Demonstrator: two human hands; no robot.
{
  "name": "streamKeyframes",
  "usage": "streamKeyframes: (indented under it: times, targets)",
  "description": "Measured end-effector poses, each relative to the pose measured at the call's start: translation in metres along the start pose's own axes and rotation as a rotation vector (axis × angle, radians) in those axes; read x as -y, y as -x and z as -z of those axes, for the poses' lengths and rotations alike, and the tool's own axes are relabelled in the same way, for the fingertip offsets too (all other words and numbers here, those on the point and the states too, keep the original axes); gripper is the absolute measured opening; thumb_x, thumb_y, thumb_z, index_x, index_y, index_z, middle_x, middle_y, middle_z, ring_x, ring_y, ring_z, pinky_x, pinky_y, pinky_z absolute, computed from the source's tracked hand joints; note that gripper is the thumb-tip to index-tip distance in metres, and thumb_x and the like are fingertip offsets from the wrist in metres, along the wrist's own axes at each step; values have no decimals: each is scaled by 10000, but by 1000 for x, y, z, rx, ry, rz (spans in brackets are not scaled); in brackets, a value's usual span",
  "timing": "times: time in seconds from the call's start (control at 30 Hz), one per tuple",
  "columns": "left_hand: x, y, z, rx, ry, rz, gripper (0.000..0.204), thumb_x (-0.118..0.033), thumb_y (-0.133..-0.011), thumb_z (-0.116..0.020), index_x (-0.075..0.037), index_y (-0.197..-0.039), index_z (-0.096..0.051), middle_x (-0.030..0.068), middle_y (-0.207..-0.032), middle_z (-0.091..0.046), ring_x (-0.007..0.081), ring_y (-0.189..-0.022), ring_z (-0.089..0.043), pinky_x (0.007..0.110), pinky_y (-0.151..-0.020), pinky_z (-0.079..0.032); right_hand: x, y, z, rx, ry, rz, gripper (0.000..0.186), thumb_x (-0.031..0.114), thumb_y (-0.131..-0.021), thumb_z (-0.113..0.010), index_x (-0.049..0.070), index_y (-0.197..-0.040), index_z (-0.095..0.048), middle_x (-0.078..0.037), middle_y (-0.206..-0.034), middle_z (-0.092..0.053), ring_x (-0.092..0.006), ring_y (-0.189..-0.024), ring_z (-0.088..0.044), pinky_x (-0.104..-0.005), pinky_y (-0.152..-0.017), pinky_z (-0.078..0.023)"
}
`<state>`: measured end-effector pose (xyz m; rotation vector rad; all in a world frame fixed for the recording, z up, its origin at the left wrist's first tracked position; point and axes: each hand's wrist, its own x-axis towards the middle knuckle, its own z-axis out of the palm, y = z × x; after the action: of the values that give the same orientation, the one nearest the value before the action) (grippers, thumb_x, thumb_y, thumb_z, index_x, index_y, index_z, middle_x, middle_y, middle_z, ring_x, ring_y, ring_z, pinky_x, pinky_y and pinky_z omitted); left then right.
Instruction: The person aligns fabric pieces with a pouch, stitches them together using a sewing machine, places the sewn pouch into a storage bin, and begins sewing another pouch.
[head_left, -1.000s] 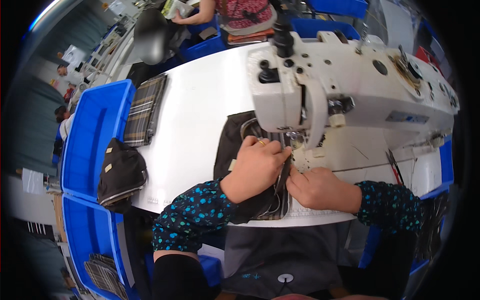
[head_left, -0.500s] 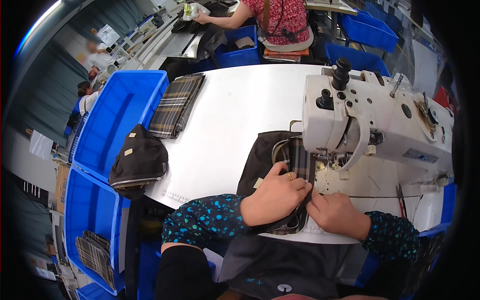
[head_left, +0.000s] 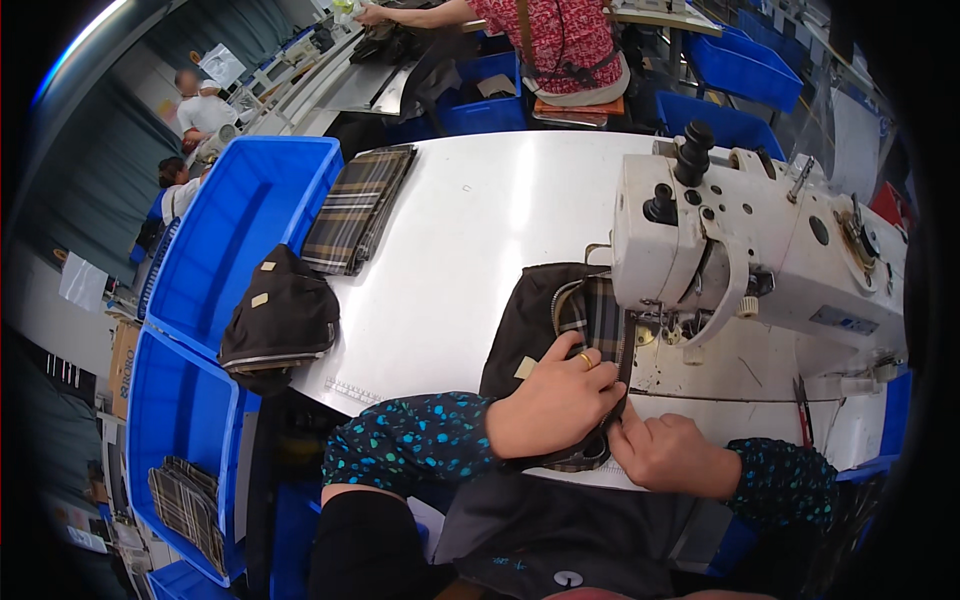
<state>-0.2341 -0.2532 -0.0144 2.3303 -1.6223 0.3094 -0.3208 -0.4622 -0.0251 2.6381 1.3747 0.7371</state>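
Left grip (head_left: 555,400) lies flat, fingers spread, pressing the dark plaid-lined fabric piece (head_left: 560,320) onto the counter (head_left: 470,230) at the sewing machine (head_left: 750,240). Right grip (head_left: 665,450) pinches its near edge. Advice: keep the seam edge aligned, fingertips away from the needle.

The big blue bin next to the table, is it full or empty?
Almost empty. The upper blue bin shows bare blue floor; only a dark folded fabric piece lies over its near rim.
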Motion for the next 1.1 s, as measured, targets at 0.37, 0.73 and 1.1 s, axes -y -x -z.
streamKeyframes:
  times: [0.37, 0.73, 1.1]
  targets:
    - [0, 4, -1, -12, 12, -17, 273, -205, -804, -701, -88, -1044, -756, 32, -918, -570, 221, -914, -599, 463, -1005, -424, 7, 1, -1, 4, -20, -11, 243, 166, -767, -614, -11, -894, -720, -256, -921, -745, -104, -498, -567, -233, -470, -403]
    - [0, -9, 16, 122, 48, 37, 368, -115, -760, -747, -119, -1128, -752, 9, -955, -611, 219, -911, -618, 483, -1011, -437, 7, 3, -9, -91, -52, -46, 259, 184, -771, -619, -42, -858, -710, -314, -890, -718, -160, -510, -597, -257, -437, -412]
    - [-2, -14, 22, 165, 127, 33, 399, -69, -709, -733, -113, -1105, -767, 4, -970, -619, 238, -934, -591, 500, -1014, -408, 15, 4, -8, -150, -81, -41, 273, 183, -728, -615, -73, -791, -689, -325, -829, -703, -231, -611, -683, -277, -440, -479]
